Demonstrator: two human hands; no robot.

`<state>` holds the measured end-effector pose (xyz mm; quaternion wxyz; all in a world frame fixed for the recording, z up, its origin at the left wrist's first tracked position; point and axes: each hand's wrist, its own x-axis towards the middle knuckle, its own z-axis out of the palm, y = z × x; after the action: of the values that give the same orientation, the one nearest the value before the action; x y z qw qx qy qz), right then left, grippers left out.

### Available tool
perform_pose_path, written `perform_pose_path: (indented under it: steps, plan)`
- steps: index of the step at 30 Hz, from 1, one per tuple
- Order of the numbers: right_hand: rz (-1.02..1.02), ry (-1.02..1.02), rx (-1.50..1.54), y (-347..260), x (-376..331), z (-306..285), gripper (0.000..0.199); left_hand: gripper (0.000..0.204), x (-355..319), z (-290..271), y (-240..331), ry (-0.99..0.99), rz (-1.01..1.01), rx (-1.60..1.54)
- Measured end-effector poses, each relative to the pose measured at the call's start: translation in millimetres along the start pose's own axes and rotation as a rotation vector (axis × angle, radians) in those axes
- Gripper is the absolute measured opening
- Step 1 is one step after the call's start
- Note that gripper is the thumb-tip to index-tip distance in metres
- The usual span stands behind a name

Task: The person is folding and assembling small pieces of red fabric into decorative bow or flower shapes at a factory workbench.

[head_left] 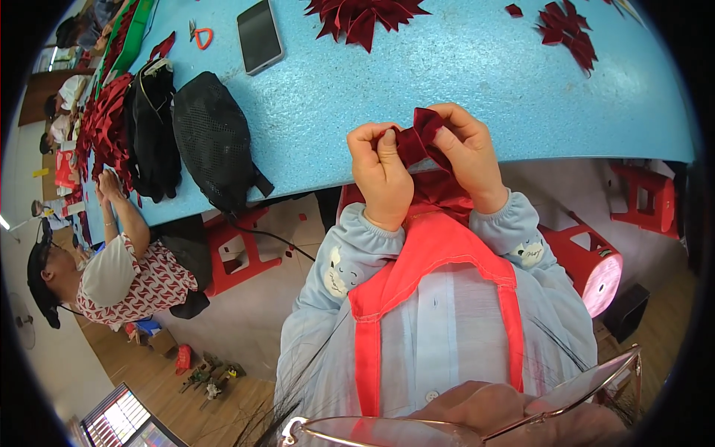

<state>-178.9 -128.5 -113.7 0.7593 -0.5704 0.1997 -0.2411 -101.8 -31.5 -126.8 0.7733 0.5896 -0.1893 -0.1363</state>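
Between my two hands, just over the table's near edge, is a dark red ribbon strip [424, 132] with a raised fold or loop. My left hand [381, 167] pinches its left end between thumb and fingers. On the other end my right hand [469, 153] is closed, its thumb pressed on the cloth. Below the hands, more dark red fabric [436, 190] lies over the top of my red apron [428, 249]. Part of the ribbon is hidden behind my fingers.
The blue table [320, 97] bears piled red ribbon pieces [365, 15], a smaller cluster [566, 33], a phone [261, 36], orange-handled scissors [201, 37] and black mesh bags [212, 138]. At left a person [134, 279] works by a red heap [108, 123]. Red stools [581, 257] stand under the table.
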Motion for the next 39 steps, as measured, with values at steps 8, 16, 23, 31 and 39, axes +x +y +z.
perform_pose_path:
  steps: [8,16,23,31,39]
  plan:
    - [0.145,-0.048,0.185,-5,5,-1,0.023,0.006,7,-6,1,-0.080,0.418,0.427]
    - [0.183,-0.052,0.343,-7,-1,7,0.021,0.006,9,0,8,-0.035,0.270,0.400]
    - [-0.132,0.023,-0.032,6,0,9,0.020,0.006,5,-3,6,-0.022,0.178,0.289]
    - [-0.051,-0.005,0.246,6,3,7,0.019,0.007,4,-4,7,-0.019,0.139,0.252]
    - [-0.064,-0.076,0.203,9,2,2,0.021,0.005,1,-2,13,-0.034,0.185,0.313]
